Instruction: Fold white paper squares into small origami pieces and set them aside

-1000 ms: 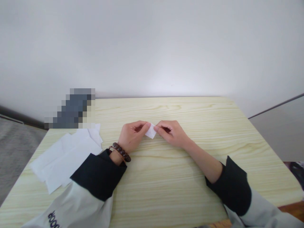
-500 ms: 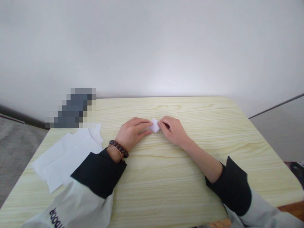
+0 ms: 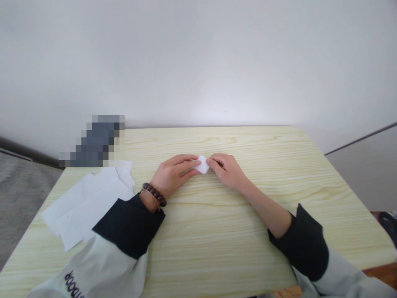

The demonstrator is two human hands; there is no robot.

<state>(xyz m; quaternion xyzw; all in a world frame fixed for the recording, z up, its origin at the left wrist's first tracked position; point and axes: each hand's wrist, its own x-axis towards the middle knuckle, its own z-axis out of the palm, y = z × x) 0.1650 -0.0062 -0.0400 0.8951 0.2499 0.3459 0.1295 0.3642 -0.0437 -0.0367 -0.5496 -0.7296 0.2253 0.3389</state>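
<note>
Two hands met over one small folded paper [image 3: 203, 165], which lay a little above the middle of the desk [image 3: 223, 231]. Taking that paper as the clock's centre, the left hand [image 3: 170, 176] came in from eight o'clock, its fingertips against the near-left side; I could not tell whether that grip was closed on it. The right hand [image 3: 228, 171], at three o'clock, had thumb and forefinger pinching the corner on its side.

Loose white sheets [image 3: 99, 203] (at least three, though the overlap made an exact count impossible) lay at eight o'clock. The black cuff [image 3: 128, 227] of the left sleeve stood in the way, hiding part of them, while the left fingers masked some of the folded paper. One beaded bracelet [image 3: 155, 193] and one thin band circled the left wrist. At ten o'clock, one dark pixelated object [image 3: 94, 142] sat by the pale wall [image 3: 198, 62], its identity obscured.
</note>
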